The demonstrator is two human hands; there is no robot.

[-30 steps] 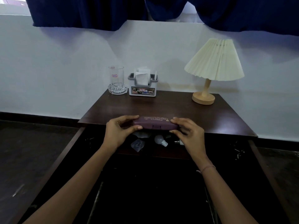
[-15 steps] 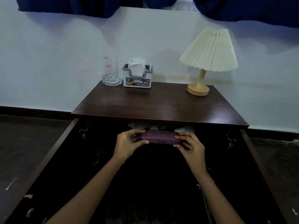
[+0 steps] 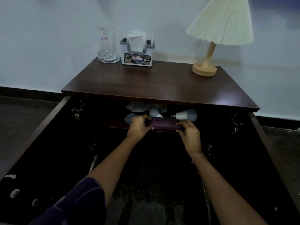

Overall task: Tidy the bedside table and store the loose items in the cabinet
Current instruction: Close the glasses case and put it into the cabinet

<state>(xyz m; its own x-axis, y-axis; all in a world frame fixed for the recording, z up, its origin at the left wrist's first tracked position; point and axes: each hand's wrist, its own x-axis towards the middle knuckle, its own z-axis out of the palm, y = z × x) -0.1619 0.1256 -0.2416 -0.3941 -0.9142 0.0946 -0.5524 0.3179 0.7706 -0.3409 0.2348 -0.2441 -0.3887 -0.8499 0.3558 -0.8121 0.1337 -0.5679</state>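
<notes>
A long purple case (image 3: pixel 164 125) lies level at the front edge of the cabinet shelf (image 3: pixel 112 125), under the dark wooden tabletop (image 3: pixel 155 85). My left hand (image 3: pixel 138 126) grips its left end and my right hand (image 3: pixel 190 135) grips its right end. Behind the case, inside the cabinet, lie two white light bulbs, one small (image 3: pixel 154 112) and one larger (image 3: pixel 186 114), with crumpled clear plastic (image 3: pixel 146 106) behind them. The case's far side is hidden in the dark.
On the tabletop stand a glass mug (image 3: pixel 107 45), a grey tissue holder (image 3: pixel 137 52) and a lamp (image 3: pixel 211 46) with a pleated shade. Both cabinet doors hang open, left (image 3: pixel 32 140) and right (image 3: pixel 267 143). The lower cabinet is dark.
Both hands have carried the purple case from above the tabletop's front edge down and into the cabinet opening, onto the shelf edge. The camera has come closer and lower.
</notes>
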